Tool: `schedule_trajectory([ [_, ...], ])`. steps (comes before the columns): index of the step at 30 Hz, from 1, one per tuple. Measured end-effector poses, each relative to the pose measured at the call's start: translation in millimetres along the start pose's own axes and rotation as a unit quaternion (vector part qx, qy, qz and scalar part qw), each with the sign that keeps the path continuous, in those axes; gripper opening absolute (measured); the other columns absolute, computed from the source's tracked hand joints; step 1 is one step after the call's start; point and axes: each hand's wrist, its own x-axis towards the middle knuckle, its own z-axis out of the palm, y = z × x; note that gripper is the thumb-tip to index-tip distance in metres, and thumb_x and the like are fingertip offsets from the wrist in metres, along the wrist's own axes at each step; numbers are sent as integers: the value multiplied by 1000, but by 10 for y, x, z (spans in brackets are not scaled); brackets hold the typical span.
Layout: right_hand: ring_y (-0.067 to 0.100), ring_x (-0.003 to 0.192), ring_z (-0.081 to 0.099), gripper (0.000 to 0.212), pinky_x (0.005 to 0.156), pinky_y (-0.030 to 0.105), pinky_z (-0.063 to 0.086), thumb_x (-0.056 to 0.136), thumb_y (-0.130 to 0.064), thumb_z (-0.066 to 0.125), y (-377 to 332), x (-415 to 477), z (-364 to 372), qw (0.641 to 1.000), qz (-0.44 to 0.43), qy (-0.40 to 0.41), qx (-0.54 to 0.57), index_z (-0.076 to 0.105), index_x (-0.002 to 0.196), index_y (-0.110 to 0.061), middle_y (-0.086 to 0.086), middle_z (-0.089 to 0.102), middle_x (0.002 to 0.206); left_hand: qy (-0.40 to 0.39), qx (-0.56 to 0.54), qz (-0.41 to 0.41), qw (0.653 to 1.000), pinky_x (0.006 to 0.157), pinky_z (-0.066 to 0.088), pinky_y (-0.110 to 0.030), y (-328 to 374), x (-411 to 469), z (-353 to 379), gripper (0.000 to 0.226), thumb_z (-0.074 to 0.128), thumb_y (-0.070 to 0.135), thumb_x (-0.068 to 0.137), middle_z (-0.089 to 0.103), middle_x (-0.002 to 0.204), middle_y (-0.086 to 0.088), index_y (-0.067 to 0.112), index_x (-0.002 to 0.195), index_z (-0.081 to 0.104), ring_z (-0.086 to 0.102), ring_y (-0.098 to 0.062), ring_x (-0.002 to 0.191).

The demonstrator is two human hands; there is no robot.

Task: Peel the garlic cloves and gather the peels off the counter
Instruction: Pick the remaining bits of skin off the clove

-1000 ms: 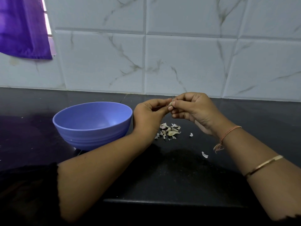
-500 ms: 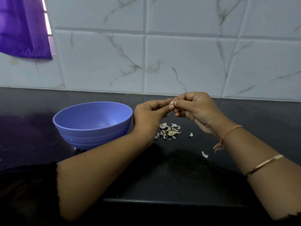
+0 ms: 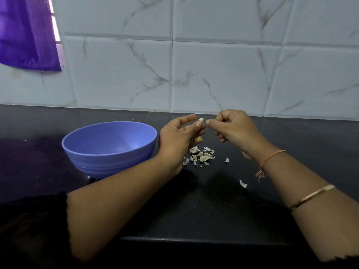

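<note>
My left hand pinches a pale garlic clove between thumb and fingers, its tip sticking up; a yellowish bit shows under the hand. My right hand is just right of the clove, fingers pinched together; I cannot tell whether a peel is in them. A small pile of garlic peels lies on the black counter below both hands. Two loose peels lie to the right, one near my right wrist and another closer to me.
A blue-purple bowl stands left of my left hand, its inside looking bare. White marble tiles form the wall behind. A purple cloth hangs at the top left. The counter's front edge runs close to me.
My hands have drawn apart: the right hand pulled away to the right, and the clove's pale tip now shows in the left hand's fingers.
</note>
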Motion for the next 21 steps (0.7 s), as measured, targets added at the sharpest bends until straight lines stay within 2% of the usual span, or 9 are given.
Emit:
schedule_trajectory([
  [2, 10, 55, 51, 17, 53, 20, 50, 78, -7, 70, 35, 11, -5, 1000, -4, -15, -15, 55, 70, -9, 4, 55, 62, -1, -4, 2, 1000, 62, 55, -18, -2, 1, -4, 11, 62, 4, 84, 71, 68, 3, 12, 91, 60, 68, -5, 67],
  [5, 15, 62, 60, 15, 61, 26, 56, 80, 4, 64, 51, 18, -8, 999, 14, -31, 17, 58, 80, -9, 10, 60, 76, -3, 0, 4, 1000, 65, 54, -19, -6, 0, -6, 11, 61, 2, 84, 71, 68, 3, 12, 87, 61, 67, -3, 66],
  [9, 14, 53, 63, 4, 60, 26, 55, 87, -5, 60, 42, 15, -17, 998, 18, -47, 36, 63, 84, -6, 12, 67, 71, -9, 6, 7, 1000, 67, 54, -18, -15, 4, -3, 10, 59, 2, 85, 70, 73, 1, 11, 88, 61, 66, -2, 66],
  [11, 11, 66, 65, 10, 65, 21, 52, 85, -4, 62, 63, 21, -11, 999, -7, -51, -8, 67, 84, -12, 9, 70, 79, -10, 3, 4, 1000, 65, 54, -17, -21, 17, -3, 10, 58, 2, 87, 70, 69, 3, 11, 89, 61, 66, -1, 64],
  [13, 12, 75, 65, 15, 71, 22, 51, 85, -1, 60, 65, 20, -1, 998, -27, -46, -13, 68, 87, -13, 6, 71, 84, -13, 1, 1, 1000, 64, 53, -17, -27, 25, -3, 10, 57, 3, 88, 71, 67, 4, 11, 89, 62, 65, 0, 63],
  [16, 11, 69, 63, 11, 65, 20, 52, 86, -4, 59, 17, -13, 15, 997, -41, -41, 51, 68, 87, -10, 1, 69, 76, -18, 4, 0, 1000, 65, 54, -17, -33, 23, -8, 9, 56, 4, 89, 71, 70, 4, 11, 91, 62, 65, -1, 65],
  [21, 9, 71, 58, 14, 63, 21, 48, 83, -7, 64, -16, -26, 27, 996, -63, -16, 60, 69, 77, -19, 2, 69, 76, -13, 0, 0, 1000, 65, 54, -19, -22, 12, -1, 6, 58, 4, 88, 70, 69, 3, 9, 91, 60, 66, -2, 64],
])
